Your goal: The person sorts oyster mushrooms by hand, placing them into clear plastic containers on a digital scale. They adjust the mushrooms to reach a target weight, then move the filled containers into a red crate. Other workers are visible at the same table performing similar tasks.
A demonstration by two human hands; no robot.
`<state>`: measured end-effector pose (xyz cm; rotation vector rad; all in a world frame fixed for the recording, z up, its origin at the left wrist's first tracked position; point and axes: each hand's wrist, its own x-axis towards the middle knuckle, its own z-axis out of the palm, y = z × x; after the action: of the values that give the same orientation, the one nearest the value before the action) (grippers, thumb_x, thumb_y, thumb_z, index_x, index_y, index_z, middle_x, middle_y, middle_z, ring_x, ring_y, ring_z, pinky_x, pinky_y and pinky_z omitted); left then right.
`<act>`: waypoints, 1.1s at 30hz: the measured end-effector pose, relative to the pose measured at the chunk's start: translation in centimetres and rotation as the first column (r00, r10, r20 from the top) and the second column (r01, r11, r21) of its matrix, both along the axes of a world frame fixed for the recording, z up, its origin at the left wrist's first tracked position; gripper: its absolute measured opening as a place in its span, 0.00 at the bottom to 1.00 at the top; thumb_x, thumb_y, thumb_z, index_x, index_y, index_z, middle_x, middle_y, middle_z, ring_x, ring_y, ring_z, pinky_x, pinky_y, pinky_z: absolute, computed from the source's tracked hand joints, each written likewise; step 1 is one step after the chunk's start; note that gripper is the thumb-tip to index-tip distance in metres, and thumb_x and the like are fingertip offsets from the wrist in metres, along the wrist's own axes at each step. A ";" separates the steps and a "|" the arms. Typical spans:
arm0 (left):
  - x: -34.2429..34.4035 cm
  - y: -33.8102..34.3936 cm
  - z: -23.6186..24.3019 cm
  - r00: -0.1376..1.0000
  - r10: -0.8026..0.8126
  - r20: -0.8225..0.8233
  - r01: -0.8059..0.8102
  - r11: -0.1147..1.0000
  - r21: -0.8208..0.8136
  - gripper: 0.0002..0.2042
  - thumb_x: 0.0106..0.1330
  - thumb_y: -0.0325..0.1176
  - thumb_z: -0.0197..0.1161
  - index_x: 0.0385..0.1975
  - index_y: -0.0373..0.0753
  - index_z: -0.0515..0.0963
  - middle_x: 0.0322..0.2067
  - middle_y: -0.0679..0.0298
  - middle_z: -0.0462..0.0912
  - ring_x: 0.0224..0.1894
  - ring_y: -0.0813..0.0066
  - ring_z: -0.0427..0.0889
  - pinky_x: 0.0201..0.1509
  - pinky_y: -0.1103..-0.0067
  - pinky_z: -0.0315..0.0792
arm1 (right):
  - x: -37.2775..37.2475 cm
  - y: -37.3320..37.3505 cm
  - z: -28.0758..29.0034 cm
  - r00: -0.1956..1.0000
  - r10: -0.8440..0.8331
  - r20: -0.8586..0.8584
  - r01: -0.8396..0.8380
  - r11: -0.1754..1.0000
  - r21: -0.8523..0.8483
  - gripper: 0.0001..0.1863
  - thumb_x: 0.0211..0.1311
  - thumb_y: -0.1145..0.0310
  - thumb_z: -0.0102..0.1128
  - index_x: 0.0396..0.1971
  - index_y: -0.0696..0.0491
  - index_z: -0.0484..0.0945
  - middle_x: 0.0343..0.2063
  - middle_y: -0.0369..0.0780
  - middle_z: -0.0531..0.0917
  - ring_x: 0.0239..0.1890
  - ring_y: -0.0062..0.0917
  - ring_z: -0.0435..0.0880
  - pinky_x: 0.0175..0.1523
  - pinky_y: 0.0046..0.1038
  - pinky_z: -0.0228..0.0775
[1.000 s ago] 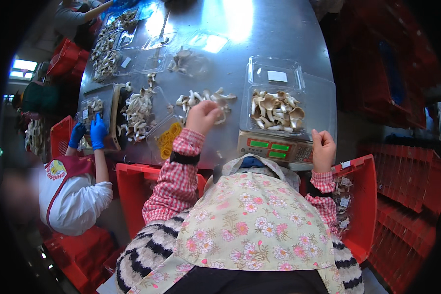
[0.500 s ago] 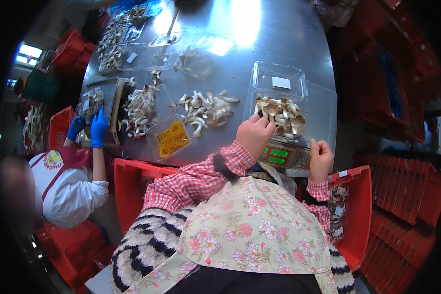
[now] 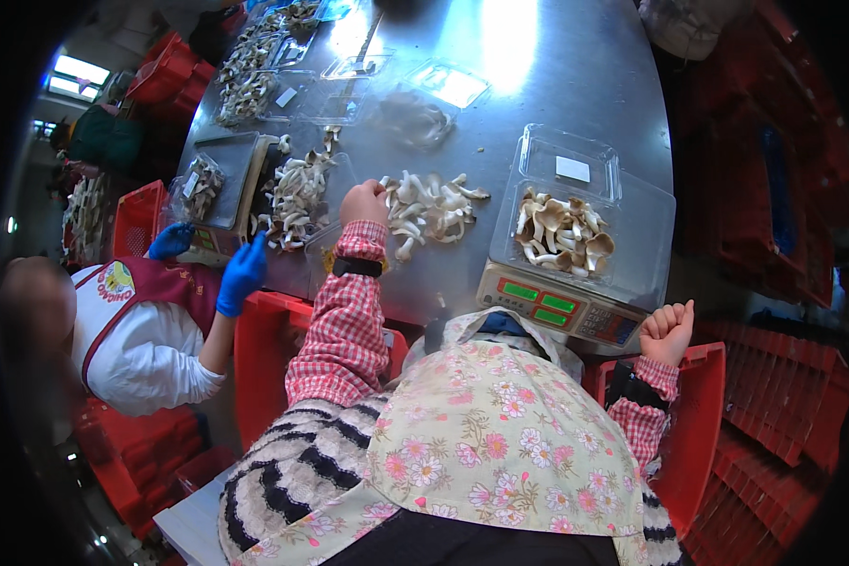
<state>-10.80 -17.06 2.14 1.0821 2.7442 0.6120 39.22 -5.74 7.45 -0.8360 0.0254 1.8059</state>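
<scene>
My left hand (image 3: pixel 363 206) is at the left edge of a loose pile of oyster mushrooms (image 3: pixel 434 208), fingers bent closed; what they grip is hidden. Below its wrist a box of yellow rubber bands is mostly covered by my sleeve. A clear container of mushrooms (image 3: pixel 561 231), its lid (image 3: pixel 572 146) open with a white label, rests on a digital scale (image 3: pixel 528 302). My right hand (image 3: pixel 668 328) is curled closed beside the scale's right end, with nothing visible in it.
A blue-gloved co-worker (image 3: pixel 141 349) works at left beside another scale (image 3: pixel 226 160) and mushroom pile (image 3: pixel 297 193). The metal table (image 3: pixel 575 66) holds more trays and mushrooms (image 3: pixel 245 75). Red crates (image 3: pixel 689 434) stand below and at both sides.
My left hand went right to the mushroom container on the scale, then back left to the loose pile. My right hand moved right and lower. The co-worker's blue hands also shifted.
</scene>
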 end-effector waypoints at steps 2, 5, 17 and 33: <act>-0.2 -0.5 -0.8 0.997 -0.062 -0.049 0.059 0.996 -0.069 0.05 0.56 0.30 0.62 0.30 0.40 0.82 0.29 0.53 0.82 0.34 0.54 0.81 0.38 0.65 0.74 | -0.8 -0.4 -0.4 1.000 0.019 0.000 -0.019 1.000 -0.015 0.24 0.71 0.55 0.43 0.14 0.46 0.56 0.09 0.28 0.51 0.09 0.15 0.45 0.14 0.20 0.37; 1.4 -0.6 -2.3 0.928 -0.369 -0.037 0.363 0.924 -0.117 0.05 0.53 0.29 0.62 0.28 0.40 0.82 0.29 0.53 0.81 0.33 0.54 0.80 0.37 0.66 0.73 | -2.7 -0.8 -0.9 0.997 0.073 0.003 -0.072 0.988 -0.136 0.22 0.71 0.56 0.44 0.15 0.45 0.58 0.09 0.28 0.52 0.09 0.15 0.46 0.13 0.21 0.39; 2.7 -0.4 -2.2 0.861 -0.493 -0.125 0.485 0.870 -0.091 0.04 0.54 0.29 0.63 0.27 0.38 0.78 0.28 0.54 0.79 0.33 0.56 0.78 0.36 0.64 0.72 | -2.7 -1.4 0.1 0.980 0.050 0.191 -0.042 0.998 -0.045 0.19 0.71 0.60 0.47 0.17 0.45 0.60 0.10 0.27 0.53 0.09 0.13 0.48 0.14 0.19 0.40; 19.3 8.4 8.1 0.767 -0.621 -0.159 0.613 0.638 0.467 0.04 0.54 0.29 0.64 0.27 0.39 0.78 0.30 0.58 0.80 0.35 0.57 0.78 0.37 0.67 0.71 | -4.0 -2.6 1.0 0.954 0.077 0.289 -0.083 0.997 0.005 0.19 0.69 0.59 0.49 0.18 0.46 0.59 0.11 0.28 0.54 0.10 0.13 0.49 0.14 0.19 0.41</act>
<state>8.50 -8.66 10.26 1.9849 1.9816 1.2106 35.22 -8.31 8.47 -1.0948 -0.2159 1.7395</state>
